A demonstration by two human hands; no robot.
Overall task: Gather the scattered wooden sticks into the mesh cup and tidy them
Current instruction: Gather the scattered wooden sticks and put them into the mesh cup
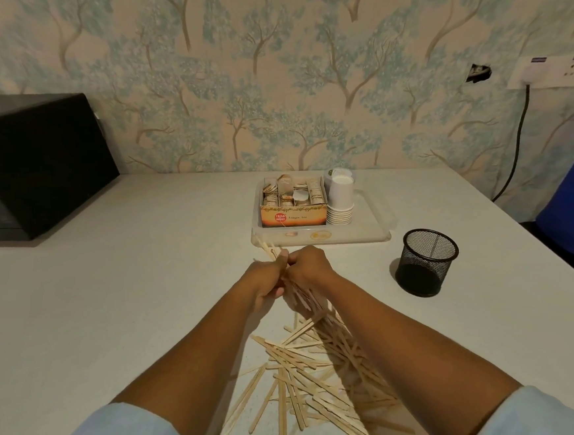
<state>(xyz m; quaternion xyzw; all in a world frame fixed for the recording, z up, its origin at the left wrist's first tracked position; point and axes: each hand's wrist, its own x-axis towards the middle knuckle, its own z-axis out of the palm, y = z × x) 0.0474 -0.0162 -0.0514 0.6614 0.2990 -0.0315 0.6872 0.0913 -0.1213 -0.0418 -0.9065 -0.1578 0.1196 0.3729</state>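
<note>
Bare counter between hands and mesh cup (426, 261); tray (376, 234) just behind, probably clear of path.

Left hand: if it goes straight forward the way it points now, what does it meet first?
Probably the near edge of the clear tray, just beyond the left hand and its bundle of sticks; depth is uncertain.

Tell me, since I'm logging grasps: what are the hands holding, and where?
Both hands, left hand and right hand, grip a bundle of wooden sticks near its far end.
</note>
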